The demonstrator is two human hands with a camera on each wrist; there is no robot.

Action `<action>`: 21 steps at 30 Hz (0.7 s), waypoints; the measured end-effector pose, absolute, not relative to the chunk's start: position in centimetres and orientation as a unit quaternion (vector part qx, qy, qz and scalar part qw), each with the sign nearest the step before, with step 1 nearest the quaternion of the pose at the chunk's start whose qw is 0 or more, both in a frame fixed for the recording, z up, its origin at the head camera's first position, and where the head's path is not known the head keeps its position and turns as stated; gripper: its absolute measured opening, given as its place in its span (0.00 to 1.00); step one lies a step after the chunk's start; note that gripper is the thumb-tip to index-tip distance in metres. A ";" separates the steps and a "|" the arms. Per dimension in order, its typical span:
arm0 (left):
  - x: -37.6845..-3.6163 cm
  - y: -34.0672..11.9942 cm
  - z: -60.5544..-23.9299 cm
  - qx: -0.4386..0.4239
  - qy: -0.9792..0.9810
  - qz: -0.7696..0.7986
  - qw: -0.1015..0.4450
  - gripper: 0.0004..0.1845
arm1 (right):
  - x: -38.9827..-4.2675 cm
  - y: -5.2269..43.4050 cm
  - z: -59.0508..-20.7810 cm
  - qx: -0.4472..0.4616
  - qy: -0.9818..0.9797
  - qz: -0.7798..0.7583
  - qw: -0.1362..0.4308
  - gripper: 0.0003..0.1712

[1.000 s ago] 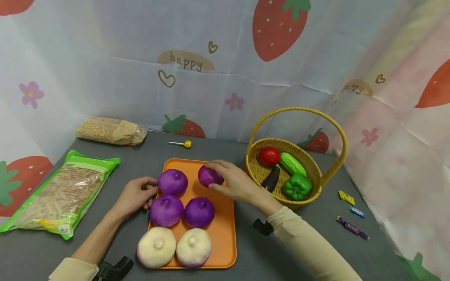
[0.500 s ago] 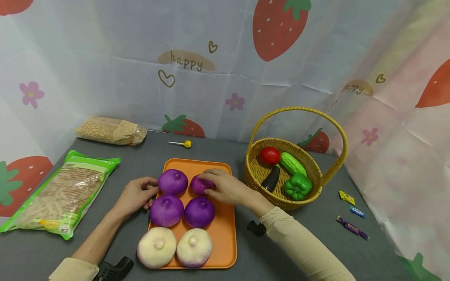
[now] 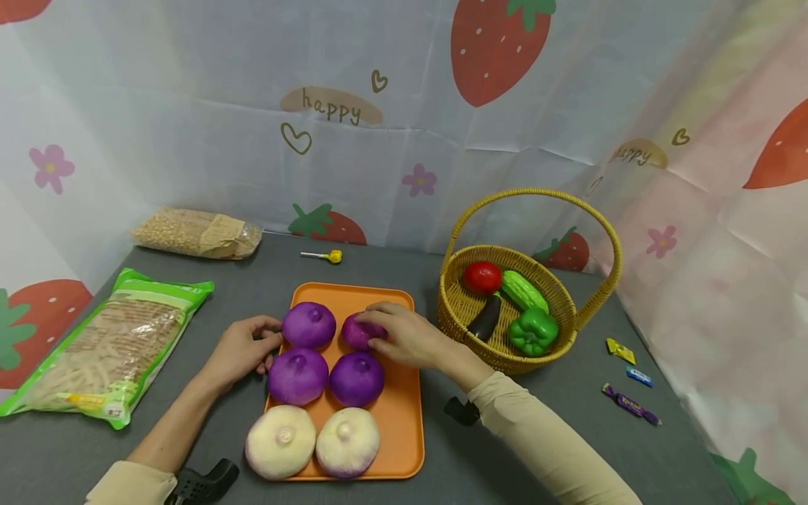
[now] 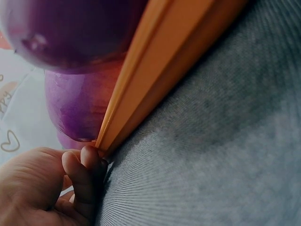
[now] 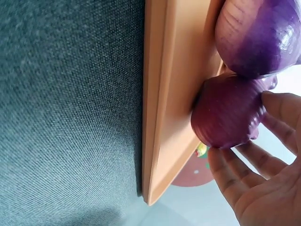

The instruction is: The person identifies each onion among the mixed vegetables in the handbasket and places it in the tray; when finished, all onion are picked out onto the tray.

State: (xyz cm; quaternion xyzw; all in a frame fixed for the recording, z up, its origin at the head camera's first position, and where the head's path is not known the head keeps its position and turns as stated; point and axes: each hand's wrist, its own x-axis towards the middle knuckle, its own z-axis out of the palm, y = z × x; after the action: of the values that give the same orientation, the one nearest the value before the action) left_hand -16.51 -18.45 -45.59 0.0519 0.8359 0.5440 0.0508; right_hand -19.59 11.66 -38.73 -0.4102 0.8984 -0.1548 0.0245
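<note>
In the head view an orange tray (image 3: 404, 442) bears two columns of round vegetables. My right hand (image 3: 404, 337) grips a purple onion (image 3: 358, 332) at the tray's far right; the right wrist view shows fingers and thumb around that onion (image 5: 228, 110), which touches its purple neighbour (image 5: 258, 37). Three larger purple turnips (image 3: 309, 325) sit beside and in front of it. Two white turnips (image 3: 280, 443) lie at the near end. My left hand (image 3: 243, 351) pinches the tray's left rim, with fingertips at the edge (image 4: 117, 108) in the left wrist view.
To the right stands a yellow wicker basket (image 3: 571, 333) holding a tomato, a cucumber, an eggplant and a green pepper. Wrapped candies (image 3: 630, 405) lie beyond it. A green-edged bag (image 3: 120, 344) and a bag of grains (image 3: 196, 233) are at left. A lollipop (image 3: 328, 256) lies behind the tray.
My right hand has moved the onion left and down onto the tray, close to the purple turnips, and still holds it there. My left hand has stayed at the rim.
</note>
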 end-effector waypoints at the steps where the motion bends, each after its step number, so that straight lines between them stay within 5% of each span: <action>1: -16.5 -18.5 -45.5 0.053 0.835 0.545 0.050 0.16 | -19.6 11.7 -38.7 -0.409 0.899 -0.157 0.023 0.23; 21: -16.4 -18.6 -45.4 0.064 0.824 0.561 0.053 0.16 | -19.7 11.4 -38.9 -0.382 0.909 -0.164 0.013 0.30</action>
State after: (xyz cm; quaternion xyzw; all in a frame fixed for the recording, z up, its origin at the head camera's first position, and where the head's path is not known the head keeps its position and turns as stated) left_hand -16.44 -18.60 -45.41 0.0638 0.8237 0.5609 0.0533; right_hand -19.65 11.41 -38.89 -0.3819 0.9094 -0.1643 0.0126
